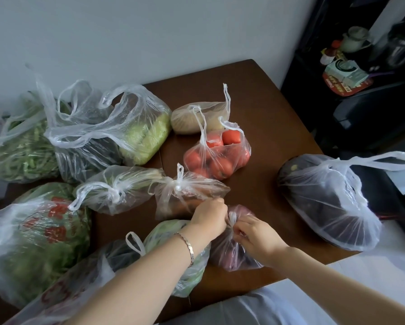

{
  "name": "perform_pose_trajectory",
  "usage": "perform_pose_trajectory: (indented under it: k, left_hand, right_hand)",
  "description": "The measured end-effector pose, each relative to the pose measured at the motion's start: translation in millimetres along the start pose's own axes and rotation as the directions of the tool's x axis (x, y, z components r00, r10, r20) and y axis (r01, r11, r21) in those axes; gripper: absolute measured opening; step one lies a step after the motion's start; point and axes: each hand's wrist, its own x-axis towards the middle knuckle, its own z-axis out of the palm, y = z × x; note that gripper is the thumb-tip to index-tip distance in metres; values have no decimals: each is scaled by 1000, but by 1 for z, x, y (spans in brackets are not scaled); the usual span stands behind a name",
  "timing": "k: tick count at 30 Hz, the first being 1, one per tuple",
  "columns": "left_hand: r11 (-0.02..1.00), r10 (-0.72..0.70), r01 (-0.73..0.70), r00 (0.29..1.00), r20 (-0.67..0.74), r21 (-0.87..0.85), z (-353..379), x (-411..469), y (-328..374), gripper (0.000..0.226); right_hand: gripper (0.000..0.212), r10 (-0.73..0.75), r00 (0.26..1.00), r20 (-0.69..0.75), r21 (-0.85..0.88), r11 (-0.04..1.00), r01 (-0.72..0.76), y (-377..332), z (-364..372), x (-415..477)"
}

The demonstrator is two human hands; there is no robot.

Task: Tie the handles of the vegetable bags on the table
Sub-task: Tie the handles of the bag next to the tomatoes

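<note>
over the reddish bag, left hand and right hand, fingers pinching its handles

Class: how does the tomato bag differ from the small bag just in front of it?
The tomato bag has loose, untied handles; the small bag is knotted shut. The tomato bag shows red tomatoes; the small bag holds something brownish. Both are clear plastic on the table.
</note>
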Motion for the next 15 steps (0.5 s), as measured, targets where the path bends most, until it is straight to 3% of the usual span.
perform_pose_trajectory:
  k: [3, 5, 7, 9, 11, 12, 15]
  left_hand:
    - [995, -54, 60, 996, 65, -85, -2, 3, -8, 17]
    - [972, -100, 131, 982, 161, -196, -9, 11, -12, 15]
    - [939, -124, 177, 974, 192, -295, -18, 19, -12, 16]
    - [912, -139, 184, 979, 146, -366, -26, 28, -11, 23]
    - [888, -104, 132, 991, 89, -440, -36, 34, -7, 25]
    - [885, -61, 87, 996, 72, -458, -42, 37, -3, 25]
    - [888, 54, -43, 998, 11, -458, -54, 44, 12, 24]
  right_hand:
    - [15, 66, 993, 93, 47, 996, -70, 2, -10, 3]
    - [16, 117, 990, 75, 67, 990, -123, 1, -22, 3]
    - [18, 193, 980, -48, 53, 980, -190, 1, -36, -2]
    - [15, 243, 929, -278, 82, 970, -230, -1, -54, -11]
    - [10, 188, 798, -573, 36, 978, -205, 1, -72, -20]
    - [11, 149, 697, -701, -7, 977, -215, 3, -79, -24]
    - [28, 236, 451, -861, 17, 898, -439, 10, -95, -28]
